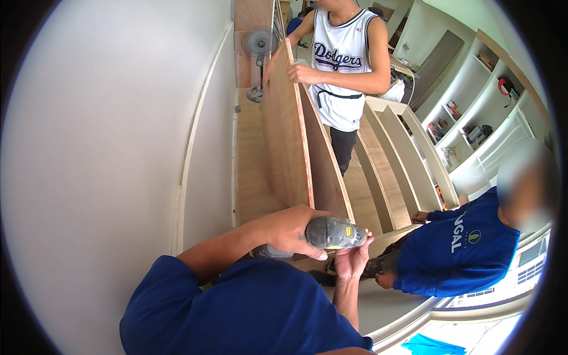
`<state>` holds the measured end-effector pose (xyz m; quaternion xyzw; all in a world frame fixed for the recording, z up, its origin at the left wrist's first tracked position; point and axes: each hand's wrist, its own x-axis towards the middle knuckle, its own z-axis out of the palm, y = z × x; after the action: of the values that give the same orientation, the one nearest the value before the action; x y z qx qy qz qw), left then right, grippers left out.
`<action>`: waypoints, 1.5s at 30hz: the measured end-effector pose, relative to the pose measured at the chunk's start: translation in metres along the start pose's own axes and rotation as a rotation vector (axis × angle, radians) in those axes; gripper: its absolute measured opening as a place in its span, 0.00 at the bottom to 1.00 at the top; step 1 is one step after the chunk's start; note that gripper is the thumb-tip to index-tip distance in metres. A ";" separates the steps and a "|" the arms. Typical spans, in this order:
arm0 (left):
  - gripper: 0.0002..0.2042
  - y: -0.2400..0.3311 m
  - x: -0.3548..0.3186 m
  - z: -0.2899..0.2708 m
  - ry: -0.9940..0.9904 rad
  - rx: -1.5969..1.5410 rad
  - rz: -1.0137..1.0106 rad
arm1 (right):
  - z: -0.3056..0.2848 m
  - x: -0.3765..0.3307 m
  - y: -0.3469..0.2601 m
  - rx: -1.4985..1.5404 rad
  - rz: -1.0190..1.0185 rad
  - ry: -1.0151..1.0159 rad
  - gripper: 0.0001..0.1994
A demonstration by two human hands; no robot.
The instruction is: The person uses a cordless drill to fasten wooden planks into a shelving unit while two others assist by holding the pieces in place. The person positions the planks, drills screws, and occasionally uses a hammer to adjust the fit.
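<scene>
The power tool sits at six o'clock of the upright plywood panel; a standing person holds the panel at twelve; shelves lie toward three.

A dark grey power tool with a yellow label sits in the hands of a worker in a blue shirt. Light brown plywood panels with pale edges rise beside a white wall. One helper wears a white vest with dark trim, another a blue sweatshirt. White shelves hold what may be a red item.
</scene>
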<state>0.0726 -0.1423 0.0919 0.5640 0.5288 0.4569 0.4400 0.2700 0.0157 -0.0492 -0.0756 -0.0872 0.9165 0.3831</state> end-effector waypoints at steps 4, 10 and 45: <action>0.34 0.000 -0.001 0.000 0.012 -0.010 -0.026 | 0.000 -0.001 0.001 -0.017 0.004 -0.019 0.08; 0.33 -0.004 -0.002 0.001 0.036 -0.024 -0.003 | 0.000 0.001 0.001 -0.019 -0.005 -0.002 0.08; 0.31 -0.013 0.003 -0.008 -0.030 -0.155 -0.026 | 0.000 -0.026 -0.009 -0.108 -0.062 0.069 0.09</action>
<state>0.0622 -0.1383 0.0811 0.5282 0.4923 0.4822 0.4961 0.2945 0.0033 -0.0457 -0.1249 -0.1257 0.8950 0.4094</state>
